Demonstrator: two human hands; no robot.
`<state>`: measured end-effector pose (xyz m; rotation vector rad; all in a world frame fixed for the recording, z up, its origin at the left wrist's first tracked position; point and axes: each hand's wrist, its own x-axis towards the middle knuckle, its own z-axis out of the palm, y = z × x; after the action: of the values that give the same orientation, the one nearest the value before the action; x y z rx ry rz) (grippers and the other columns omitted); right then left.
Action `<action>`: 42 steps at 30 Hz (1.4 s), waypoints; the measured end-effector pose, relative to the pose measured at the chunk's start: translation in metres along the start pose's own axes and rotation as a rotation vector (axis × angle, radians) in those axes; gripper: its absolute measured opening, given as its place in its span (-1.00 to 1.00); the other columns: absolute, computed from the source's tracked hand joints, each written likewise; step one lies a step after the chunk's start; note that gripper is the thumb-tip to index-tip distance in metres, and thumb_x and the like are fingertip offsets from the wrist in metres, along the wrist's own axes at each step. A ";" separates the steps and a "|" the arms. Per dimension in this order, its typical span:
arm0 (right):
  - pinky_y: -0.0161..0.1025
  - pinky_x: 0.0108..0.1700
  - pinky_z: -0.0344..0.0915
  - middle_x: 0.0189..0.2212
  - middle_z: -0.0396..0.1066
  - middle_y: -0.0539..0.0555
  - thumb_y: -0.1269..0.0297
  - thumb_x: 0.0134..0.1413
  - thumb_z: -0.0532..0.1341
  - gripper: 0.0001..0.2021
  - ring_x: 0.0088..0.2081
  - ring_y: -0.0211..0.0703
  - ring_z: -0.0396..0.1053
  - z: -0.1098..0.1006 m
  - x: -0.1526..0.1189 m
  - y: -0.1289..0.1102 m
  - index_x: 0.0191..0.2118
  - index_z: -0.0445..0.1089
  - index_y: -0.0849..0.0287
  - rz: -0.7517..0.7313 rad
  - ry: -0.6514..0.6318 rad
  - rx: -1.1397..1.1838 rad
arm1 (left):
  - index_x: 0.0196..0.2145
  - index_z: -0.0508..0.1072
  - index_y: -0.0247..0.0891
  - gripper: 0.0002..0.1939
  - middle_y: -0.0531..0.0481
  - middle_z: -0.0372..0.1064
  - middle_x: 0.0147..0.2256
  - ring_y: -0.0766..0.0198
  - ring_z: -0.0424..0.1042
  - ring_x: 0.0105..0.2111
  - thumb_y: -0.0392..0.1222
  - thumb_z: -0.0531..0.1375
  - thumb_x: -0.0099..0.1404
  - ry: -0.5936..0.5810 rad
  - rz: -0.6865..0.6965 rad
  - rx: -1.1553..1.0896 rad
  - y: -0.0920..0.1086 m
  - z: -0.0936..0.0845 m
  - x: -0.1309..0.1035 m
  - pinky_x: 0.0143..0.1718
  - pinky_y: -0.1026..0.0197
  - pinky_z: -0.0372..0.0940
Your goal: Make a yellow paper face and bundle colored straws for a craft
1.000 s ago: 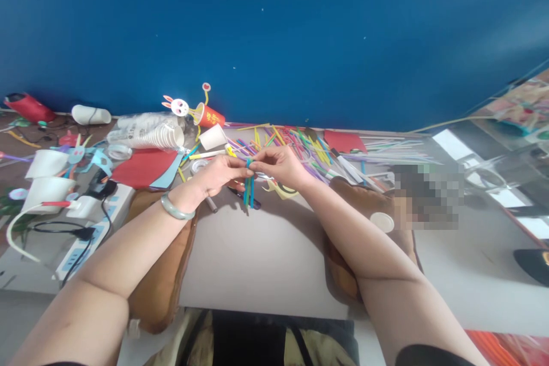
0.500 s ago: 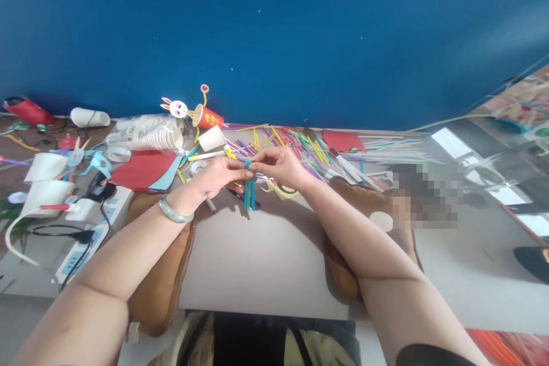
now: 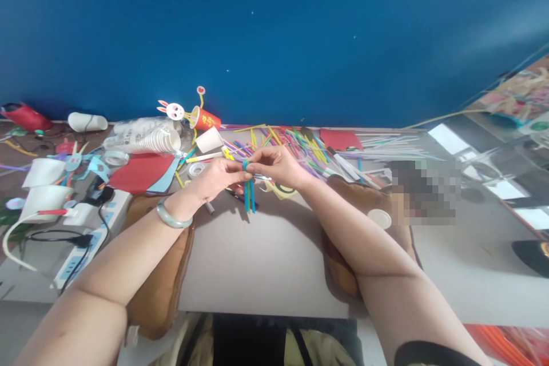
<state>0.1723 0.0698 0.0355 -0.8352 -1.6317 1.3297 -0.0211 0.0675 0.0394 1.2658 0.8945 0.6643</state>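
A small bundle of blue and green pipe cleaners hangs down over the near side of the craft clutter, pinched between both hands. My left hand is closed, thumb and fingertips on the bundle's upper end from the left. From the other side my right hand pinches the same end, where a blue piece crosses the top. The fingertips of both hands meet and hide part of that top. Beneath the hands lie a dark pen and a yellow paper cutout.
Loose coloured pipe cleaners are heaped behind the hands. Stacked paper cups, a red cup with a rabbit face and red paper sit left. Brown cushions lie under the forearms; a power strip is far left.
The view has shifted slightly. Both hands keep their pinch on the bundle, with hardly any movement of the fingers.
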 end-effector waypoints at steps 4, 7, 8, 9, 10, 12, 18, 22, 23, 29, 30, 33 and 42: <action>-0.32 -0.44 0.31 -0.55 0.46 0.00 0.03 -0.10 0.46 -0.65 -0.49 -0.27 0.40 0.000 0.000 0.000 -0.43 0.46 0.24 0.006 0.005 -0.007 | -0.38 0.63 -0.33 -0.64 -0.03 0.49 -0.48 0.26 0.48 -0.47 -0.01 0.50 -0.05 0.004 0.043 0.071 -0.003 -0.002 0.000 -0.43 0.25 0.44; -0.33 -0.45 0.29 -0.55 0.46 0.00 0.02 -0.14 0.48 -0.63 -0.50 -0.28 0.38 0.000 0.000 0.000 -0.43 0.47 0.25 0.028 0.015 0.009 | -0.31 0.64 -0.32 -0.65 -0.04 0.52 -0.44 0.25 0.49 -0.46 0.02 0.45 0.05 0.018 0.086 0.136 -0.007 -0.004 0.001 -0.41 0.24 0.44; -0.33 -0.47 0.27 -0.56 0.46 0.00 0.02 -0.14 0.48 -0.63 -0.52 -0.29 0.37 -0.001 0.000 -0.001 -0.43 0.47 0.25 0.036 0.018 0.017 | -0.31 0.63 -0.31 -0.66 -0.04 0.52 -0.43 0.26 0.49 -0.46 0.03 0.43 0.08 0.025 0.104 0.160 -0.007 -0.005 0.001 -0.41 0.24 0.43; -0.34 -0.49 0.24 -0.57 0.45 -0.01 0.02 -0.15 0.48 -0.62 -0.54 -0.30 0.35 -0.001 0.001 -0.001 -0.41 0.48 0.25 0.045 0.020 0.029 | -0.31 0.63 -0.31 -0.66 -0.04 0.52 -0.44 0.26 0.48 -0.47 0.03 0.41 0.11 0.031 0.125 0.185 -0.007 -0.005 0.000 -0.41 0.25 0.42; -0.35 -0.52 0.21 -0.57 0.44 -0.02 0.03 -0.16 0.49 -0.62 -0.55 -0.32 0.32 -0.002 0.001 -0.001 -0.40 0.48 0.25 0.055 0.018 0.042 | -0.31 0.63 -0.31 -0.67 -0.03 0.51 -0.45 0.27 0.48 -0.47 0.04 0.40 0.13 0.036 0.146 0.210 -0.007 -0.005 0.000 -0.41 0.26 0.41; -0.37 -0.55 0.16 -0.57 0.44 -0.04 0.05 -0.19 0.51 -0.63 -0.58 -0.36 0.28 -0.003 0.001 -0.003 -0.37 0.49 0.24 0.070 0.002 0.073 | -0.34 0.62 -0.30 -0.69 -0.01 0.48 -0.49 0.29 0.46 -0.48 0.03 0.39 0.15 0.045 0.184 0.250 -0.005 -0.005 -0.001 -0.41 0.28 0.38; -0.37 -0.54 0.17 -0.54 0.46 -0.03 0.10 -0.18 0.51 -0.65 -0.56 -0.36 0.29 -0.007 0.000 -0.005 -0.33 0.53 0.24 0.065 -0.029 0.099 | -0.33 0.62 -0.30 -0.67 -0.01 0.47 -0.49 0.29 0.44 -0.48 0.06 0.37 0.17 0.051 0.219 0.286 -0.002 -0.005 -0.003 -0.43 0.28 0.32; -0.34 -0.49 0.27 -0.54 0.47 -0.02 0.08 -0.18 0.52 -0.66 -0.52 -0.30 0.36 -0.005 0.001 -0.002 -0.35 0.55 0.22 0.027 0.001 0.109 | -0.36 0.61 -0.31 -0.67 -0.02 0.46 -0.52 0.25 0.45 -0.46 0.06 0.37 0.17 0.040 0.200 0.291 -0.002 -0.006 -0.002 -0.39 0.26 0.35; -0.33 -0.47 0.29 -0.53 0.48 -0.01 0.08 -0.19 0.52 -0.66 -0.50 -0.29 0.38 -0.004 0.001 -0.002 -0.36 0.55 0.22 0.014 0.007 0.115 | -0.37 0.61 -0.31 -0.68 -0.02 0.45 -0.54 0.25 0.45 -0.46 0.05 0.38 0.16 0.040 0.193 0.284 -0.002 -0.006 -0.002 -0.39 0.26 0.34; -0.28 -0.40 0.39 -0.50 0.51 0.00 0.09 -0.19 0.53 -0.68 -0.47 -0.26 0.43 0.000 0.000 -0.005 -0.41 0.53 0.21 -0.033 0.032 0.140 | -0.35 0.63 -0.29 -0.70 0.00 0.41 -0.56 0.25 0.44 -0.44 0.03 0.40 0.14 0.036 0.197 0.217 -0.003 -0.006 -0.002 -0.42 0.28 0.32; -0.27 -0.40 0.39 -0.50 0.51 0.00 0.09 -0.19 0.53 -0.68 -0.48 -0.26 0.43 0.000 0.000 -0.006 -0.41 0.52 0.21 -0.036 0.035 0.138 | -0.37 0.63 -0.29 -0.70 0.00 0.41 -0.56 0.24 0.44 -0.44 0.03 0.40 0.14 0.034 0.206 0.219 -0.003 -0.007 -0.002 -0.43 0.28 0.32; -0.28 -0.42 0.39 -0.51 0.50 -0.01 0.08 -0.18 0.52 -0.67 -0.48 -0.26 0.43 0.000 -0.001 -0.007 -0.41 0.51 0.21 -0.045 0.031 0.135 | -0.43 0.62 -0.30 -0.69 -0.01 0.42 -0.55 0.23 0.45 -0.43 0.05 0.40 0.13 0.024 0.220 0.224 -0.005 -0.008 -0.001 -0.44 0.28 0.32; -0.27 -0.41 0.40 -0.50 0.47 -0.02 0.08 -0.15 0.51 -0.68 -0.49 -0.28 0.42 0.002 -0.001 -0.005 -0.41 0.48 0.19 -0.095 0.027 0.127 | -0.31 0.66 -0.29 -0.69 -0.03 0.50 -0.47 0.28 0.44 -0.46 0.03 0.40 0.14 -0.020 0.201 0.175 -0.002 -0.006 -0.002 -0.41 0.27 0.34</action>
<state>0.1714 0.0670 0.0398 -0.6882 -1.5299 1.3349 -0.0272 0.0679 0.0372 1.5308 0.8296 0.7419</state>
